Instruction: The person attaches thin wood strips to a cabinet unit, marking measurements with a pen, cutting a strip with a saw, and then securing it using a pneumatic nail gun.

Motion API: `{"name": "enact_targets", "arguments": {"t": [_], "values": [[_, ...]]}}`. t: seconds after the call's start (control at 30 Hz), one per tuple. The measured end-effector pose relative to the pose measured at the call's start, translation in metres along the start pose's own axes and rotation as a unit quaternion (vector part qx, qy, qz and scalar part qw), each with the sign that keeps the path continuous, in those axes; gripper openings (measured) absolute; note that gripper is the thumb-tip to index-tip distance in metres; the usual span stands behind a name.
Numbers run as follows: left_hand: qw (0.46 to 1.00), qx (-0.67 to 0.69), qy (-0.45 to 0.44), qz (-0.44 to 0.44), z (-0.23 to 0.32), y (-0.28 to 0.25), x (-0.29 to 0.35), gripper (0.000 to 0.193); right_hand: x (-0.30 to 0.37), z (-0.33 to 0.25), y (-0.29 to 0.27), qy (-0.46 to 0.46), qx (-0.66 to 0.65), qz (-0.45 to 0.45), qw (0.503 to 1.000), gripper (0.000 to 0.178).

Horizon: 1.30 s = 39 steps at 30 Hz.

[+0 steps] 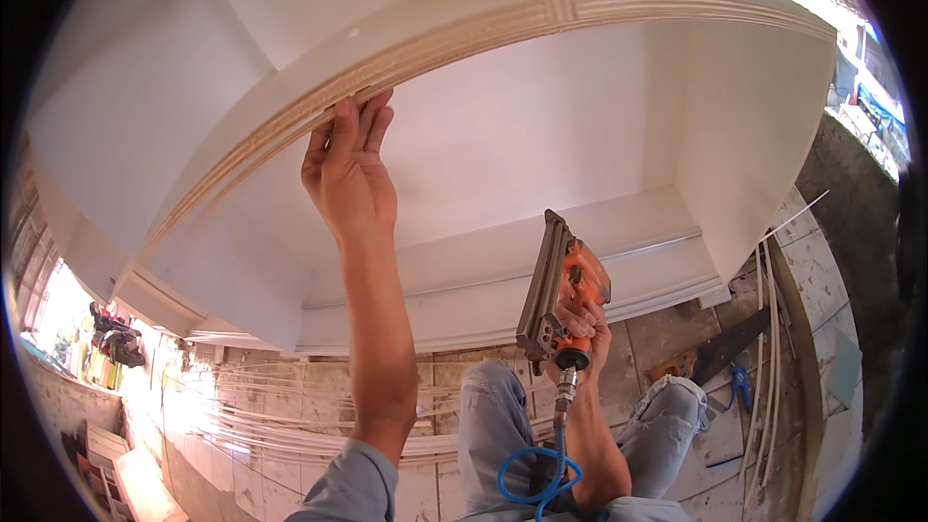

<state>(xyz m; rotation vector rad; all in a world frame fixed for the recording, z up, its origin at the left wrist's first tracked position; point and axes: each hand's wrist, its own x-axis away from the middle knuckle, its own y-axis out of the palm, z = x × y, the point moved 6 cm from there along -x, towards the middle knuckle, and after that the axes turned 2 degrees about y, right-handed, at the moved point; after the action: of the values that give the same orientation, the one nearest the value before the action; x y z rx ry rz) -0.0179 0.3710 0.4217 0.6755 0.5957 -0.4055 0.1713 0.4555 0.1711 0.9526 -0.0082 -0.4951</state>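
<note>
Left hand: fingers nearly closed, pinching strip at cabinet's ply edge. Right hand: curled round nailer, well clear. Probably aligning; next move needs strip steady.

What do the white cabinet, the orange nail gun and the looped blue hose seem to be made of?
White open-fronted cabinet: probably plywood with a matte white coating; its tan edges show layered stripes.
Orange and dark-grey nail gun: likely painted metal, though plastic parts are possible; it looks worn.
Looped blue hose: probably smooth plastic, judging by its tight curve.
</note>
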Motion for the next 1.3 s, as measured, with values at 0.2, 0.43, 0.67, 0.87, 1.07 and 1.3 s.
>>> {"name": "enact_targets", "arguments": {"t": [0.2,0.43,0.67,0.87,1.07,1.3], "values": [[0.999,-0.033,-0.017,-0.037,0.020,0.006,0.002,0.030,-0.005,0.014,0.009,0.011,0.021,-0.028,0.999,0.039],[0.999,-0.042,-0.015,-0.022,0.029,0.015,0.008,0.025,-0.013,0.024,0.020,0.045,-0.007,-0.031,0.999,0.038],[0.999,0.005,0.022,0.034,0.041,0.010,0.016,0.019,-0.023,0.037,0.036,0.114,-0.015,-0.051,0.992,0.040],[0.998,0.003,-0.002,0.059,0.038,0.023,0.019,0.025,-0.028,0.031,0.038,0.117,-0.032,-0.030,0.992,0.042],[0.994,-0.048,0.029,0.091,0.045,0.004,0.017,0.016,-0.020,0.037,0.017,0.140,-0.015,0.007,0.990,0.042],[0.994,-0.036,0.029,0.098,0.039,-0.028,0.007,0.020,-0.020,0.031,0.005,0.124,-0.027,0.037,0.991,0.042]]}}
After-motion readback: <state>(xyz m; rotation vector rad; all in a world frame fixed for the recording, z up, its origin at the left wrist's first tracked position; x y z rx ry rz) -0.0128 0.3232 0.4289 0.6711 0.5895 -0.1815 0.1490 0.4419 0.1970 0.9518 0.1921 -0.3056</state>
